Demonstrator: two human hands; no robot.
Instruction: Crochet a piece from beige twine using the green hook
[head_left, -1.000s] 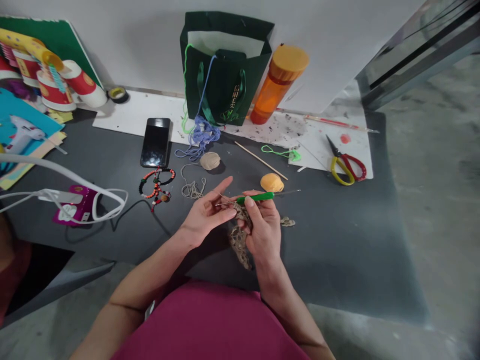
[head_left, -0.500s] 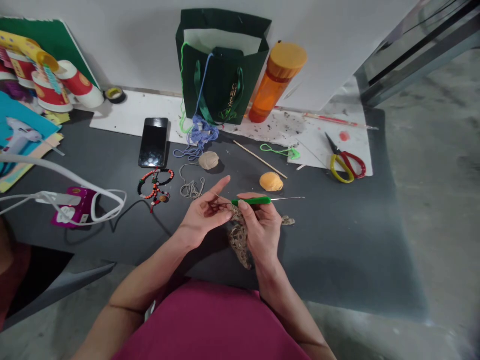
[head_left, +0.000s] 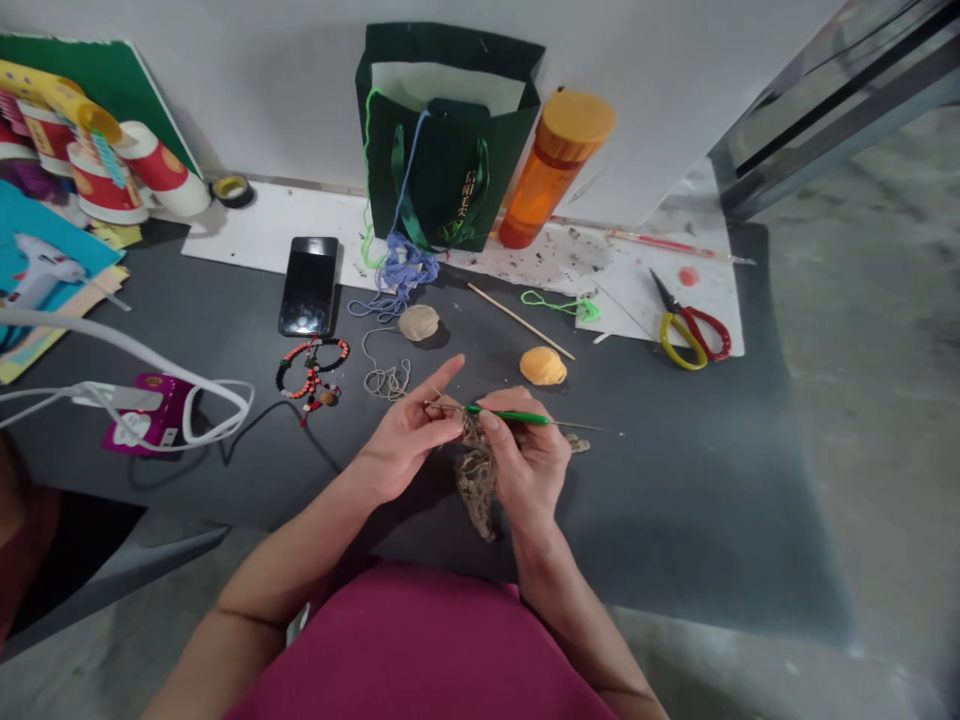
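My right hand [head_left: 531,455] is closed round the green handle of a crochet hook [head_left: 517,415], whose thin metal ends stick out to either side. Its left end meets the brownish-grey crochet piece [head_left: 476,490] at my left fingers. My left hand [head_left: 405,435] pinches the upper edge of that piece between thumb and fingers, its index finger stretched out. Lacy work hangs down between both hands, and a bit of it shows right of my right hand. Beyond the left hand lies a beige yarn ball [head_left: 418,322] with a loose tangle of strand [head_left: 388,380].
A yellow yarn ball [head_left: 543,366], a wooden stick [head_left: 521,320] and blue yarn [head_left: 405,268] lie behind my hands. Scissors [head_left: 691,325] rest at the right, a phone [head_left: 309,286] and beaded bracelet [head_left: 311,375] at the left. A green paper bag [head_left: 442,150] and orange bottle [head_left: 551,175] stand at the back.
The crochet hook has tilted, its right end dropping lower, and my right hand has turned slightly with it. My left hand still pinches the crochet piece in nearly the same spot.
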